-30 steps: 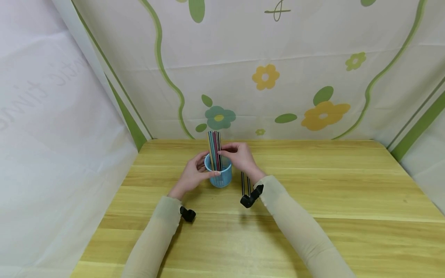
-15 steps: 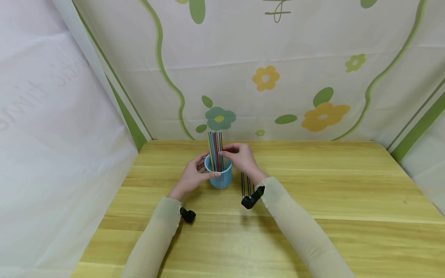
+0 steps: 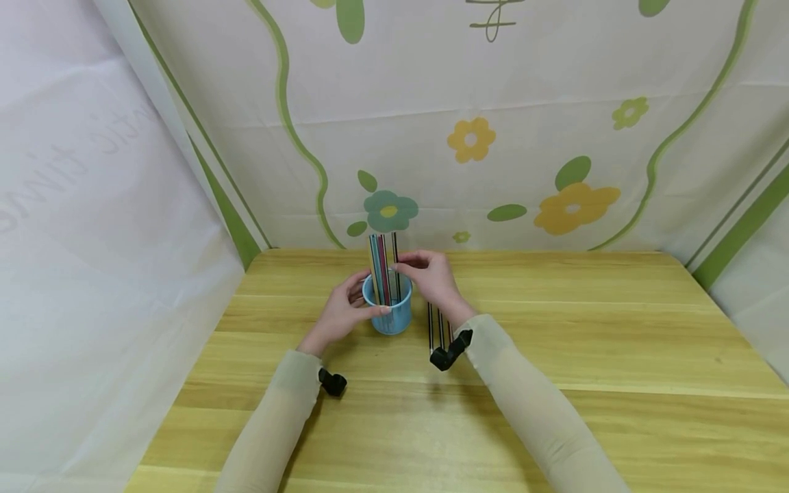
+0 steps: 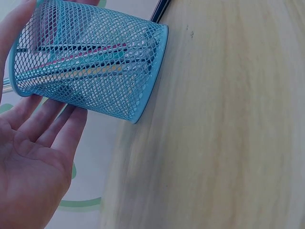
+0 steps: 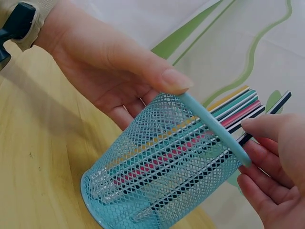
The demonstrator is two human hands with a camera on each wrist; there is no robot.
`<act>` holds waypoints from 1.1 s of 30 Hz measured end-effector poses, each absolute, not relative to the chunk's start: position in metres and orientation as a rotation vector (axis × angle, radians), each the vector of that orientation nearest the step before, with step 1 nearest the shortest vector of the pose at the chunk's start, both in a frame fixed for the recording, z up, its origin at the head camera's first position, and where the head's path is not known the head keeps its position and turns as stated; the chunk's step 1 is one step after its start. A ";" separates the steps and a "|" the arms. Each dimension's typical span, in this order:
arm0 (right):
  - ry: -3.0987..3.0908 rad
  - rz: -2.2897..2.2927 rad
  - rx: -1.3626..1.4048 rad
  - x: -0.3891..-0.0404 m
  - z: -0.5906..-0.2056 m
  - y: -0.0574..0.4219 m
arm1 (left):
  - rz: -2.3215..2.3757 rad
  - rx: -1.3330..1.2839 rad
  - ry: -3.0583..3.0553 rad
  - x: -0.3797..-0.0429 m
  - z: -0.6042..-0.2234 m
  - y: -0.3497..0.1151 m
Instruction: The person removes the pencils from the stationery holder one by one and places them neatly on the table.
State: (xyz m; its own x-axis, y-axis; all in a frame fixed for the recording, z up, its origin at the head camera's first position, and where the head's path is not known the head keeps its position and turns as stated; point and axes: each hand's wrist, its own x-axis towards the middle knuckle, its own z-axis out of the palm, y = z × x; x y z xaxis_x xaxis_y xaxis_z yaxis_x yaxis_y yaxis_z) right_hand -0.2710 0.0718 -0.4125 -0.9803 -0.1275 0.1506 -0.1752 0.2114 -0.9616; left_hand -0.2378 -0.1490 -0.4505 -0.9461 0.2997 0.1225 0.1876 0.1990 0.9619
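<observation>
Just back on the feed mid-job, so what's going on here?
A person's left hand holds a blue mesh cup on the table. The right hand pinches a black-and-white stick standing in the cup, apart from a colored bundle there. More striped sticks lie beside the cup, partly hidden.

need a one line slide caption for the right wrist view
The left hand holds a blue mesh cup of striped sticks while the right hand pinches a black-and-white stick.
</observation>
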 end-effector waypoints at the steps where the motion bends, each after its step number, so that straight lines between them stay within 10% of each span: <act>1: -2.413 1.924 0.305 -0.271 -0.412 0.072 | 1.870 0.479 2.363 -0.238 -0.450 -0.149; 33: -2.242 1.975 0.346 -0.257 -0.369 0.082 | 1.865 0.457 2.325 -0.221 -0.419 -0.143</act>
State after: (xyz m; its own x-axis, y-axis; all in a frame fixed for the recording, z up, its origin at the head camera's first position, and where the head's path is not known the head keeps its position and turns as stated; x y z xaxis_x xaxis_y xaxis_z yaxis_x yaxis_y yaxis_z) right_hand -0.2569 0.0822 -0.3690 -0.9647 -0.0830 0.2498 -0.2582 0.1155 -0.9592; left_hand -0.2207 -0.1434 -0.4193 -0.9463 0.3108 0.0893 0.1546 0.1922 0.9691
